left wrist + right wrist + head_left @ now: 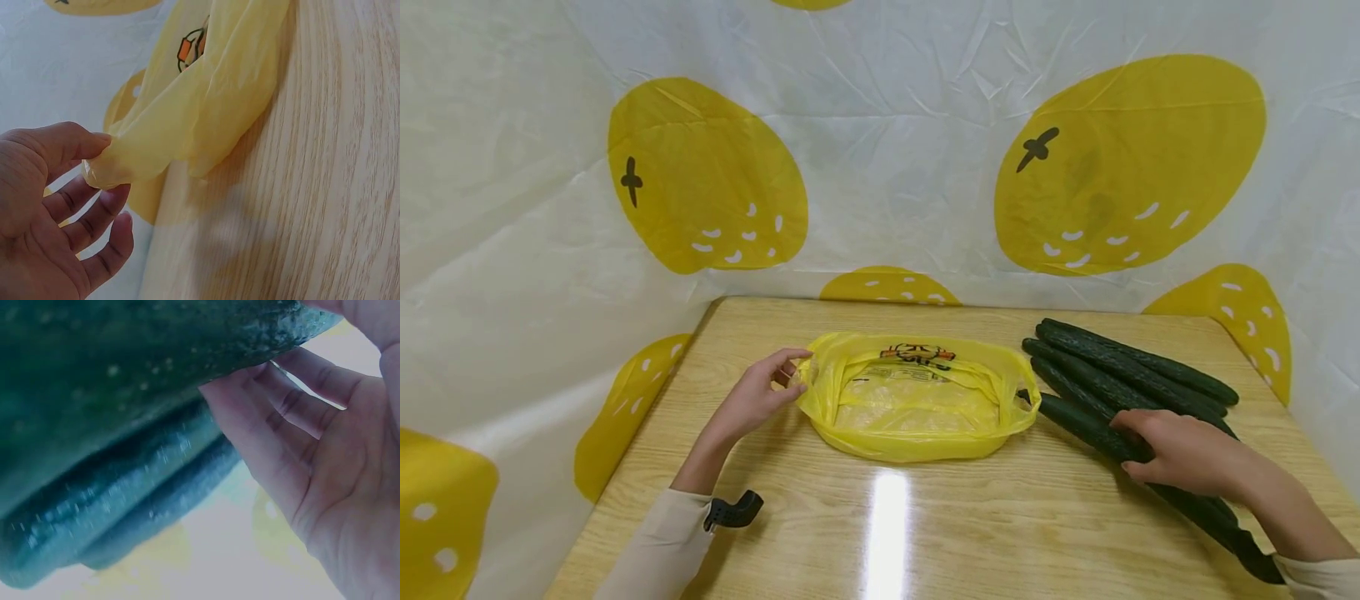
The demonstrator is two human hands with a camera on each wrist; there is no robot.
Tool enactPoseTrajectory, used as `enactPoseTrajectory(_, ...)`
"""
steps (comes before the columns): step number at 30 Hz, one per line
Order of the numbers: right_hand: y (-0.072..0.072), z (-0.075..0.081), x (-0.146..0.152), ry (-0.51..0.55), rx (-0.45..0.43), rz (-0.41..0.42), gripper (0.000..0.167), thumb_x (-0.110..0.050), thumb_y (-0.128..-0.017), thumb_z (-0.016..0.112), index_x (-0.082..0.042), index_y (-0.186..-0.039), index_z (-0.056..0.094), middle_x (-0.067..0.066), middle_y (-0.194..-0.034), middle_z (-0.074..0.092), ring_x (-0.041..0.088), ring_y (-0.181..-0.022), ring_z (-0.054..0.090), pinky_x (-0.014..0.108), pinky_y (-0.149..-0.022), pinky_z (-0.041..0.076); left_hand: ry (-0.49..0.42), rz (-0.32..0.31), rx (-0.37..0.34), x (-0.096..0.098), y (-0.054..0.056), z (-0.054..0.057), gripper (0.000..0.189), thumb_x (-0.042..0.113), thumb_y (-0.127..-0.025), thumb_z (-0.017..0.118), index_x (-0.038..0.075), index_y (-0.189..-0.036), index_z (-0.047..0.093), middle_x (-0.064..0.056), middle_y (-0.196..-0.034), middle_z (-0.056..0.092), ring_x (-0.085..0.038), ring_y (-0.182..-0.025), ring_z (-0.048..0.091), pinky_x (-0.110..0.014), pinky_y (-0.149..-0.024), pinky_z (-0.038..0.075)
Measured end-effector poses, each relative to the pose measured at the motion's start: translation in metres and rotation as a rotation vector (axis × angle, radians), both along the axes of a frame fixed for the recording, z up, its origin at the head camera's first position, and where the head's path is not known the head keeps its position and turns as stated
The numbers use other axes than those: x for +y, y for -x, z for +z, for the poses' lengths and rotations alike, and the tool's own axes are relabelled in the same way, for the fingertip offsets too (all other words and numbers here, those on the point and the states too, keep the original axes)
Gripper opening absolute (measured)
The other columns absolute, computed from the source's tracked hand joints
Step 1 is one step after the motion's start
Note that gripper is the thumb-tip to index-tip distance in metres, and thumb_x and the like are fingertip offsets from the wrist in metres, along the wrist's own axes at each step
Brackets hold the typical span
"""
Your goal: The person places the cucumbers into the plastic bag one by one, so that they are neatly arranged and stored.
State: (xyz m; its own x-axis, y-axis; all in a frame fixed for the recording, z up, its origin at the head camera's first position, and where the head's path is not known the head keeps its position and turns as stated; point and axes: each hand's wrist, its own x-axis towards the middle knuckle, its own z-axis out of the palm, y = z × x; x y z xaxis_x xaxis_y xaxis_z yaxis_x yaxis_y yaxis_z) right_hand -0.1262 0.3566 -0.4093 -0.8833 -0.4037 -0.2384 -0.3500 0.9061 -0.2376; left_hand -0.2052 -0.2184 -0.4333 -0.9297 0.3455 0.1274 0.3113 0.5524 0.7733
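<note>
- Your left hand (758, 396) pinches the bag (910, 450) between thumb and fingertips; the bag sits on the table (1000, 533) between your hands, mouth open. Pinch firmly, since such thin plastic may slip, and pull gently outward to spread the mouth.
- Your right hand (1187, 450) grips the front cucumber (1082, 423), thumb on the near side, fingers on the far side; the other cucumbers (1120, 357) lie just beyond it.
- Hold it near its middle; something this long probably tips otherwise.
- Its end lies by the handle (1027, 422) nearest your right hand; you cannot tell whether they touch. Draw it clear, lest it snag.
</note>
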Motion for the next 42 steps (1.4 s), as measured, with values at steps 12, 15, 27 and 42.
enactPoseTrajectory(12,0.008,0.018,0.018,-0.026,0.135,0.033,0.051,-0.036,-0.084,0.082,-0.007,-0.122,0.065,0.003,-0.115,0.069,0.011,-0.086,0.065,0.030,-0.065,0.052,-0.021,0.008,0.004,0.002,-0.002,-0.004,0.048,0.006,-0.094,0.071,0.006,-0.140,0.058,-0.012,-0.102,0.058,-0.024,-0.089,0.059,-0.030,-0.069,0.052)
enactPoseTrajectory(15,0.009,0.022,0.021,-0.036,0.130,0.028,0.051,-0.036,-0.083,0.082,-0.007,-0.122,0.065,0.004,-0.115,0.069,0.014,-0.088,0.066,0.032,-0.066,0.052,-0.013,0.017,0.010,0.002,-0.001,-0.004,0.047,0.006,-0.094,0.072,0.007,-0.139,0.059,-0.012,-0.102,0.058,-0.024,-0.089,0.060,-0.030,-0.068,0.051)
enactPoseTrajectory(27,0.015,0.037,0.027,-0.006,0.280,0.074,0.044,-0.031,-0.081,0.086,-0.009,-0.115,0.067,-0.004,-0.107,0.070,0.004,-0.080,0.062,0.030,-0.067,0.053,-0.001,0.017,0.004,0.008,0.000,-0.005,0.047,0.007,-0.094,0.073,0.009,-0.139,0.060,-0.013,-0.104,0.060,-0.025,-0.089,0.060,-0.031,-0.067,0.052)
enactPoseTrajectory(42,0.027,0.066,0.007,0.106,0.400,0.127,0.047,-0.026,-0.080,0.087,-0.012,-0.119,0.067,-0.003,-0.110,0.071,0.009,-0.088,0.067,0.033,-0.072,0.056,-0.003,0.000,-0.003,0.010,0.000,-0.003,0.046,0.009,-0.095,0.071,0.010,-0.140,0.059,-0.012,-0.108,0.059,-0.025,-0.090,0.059,-0.033,-0.068,0.052)
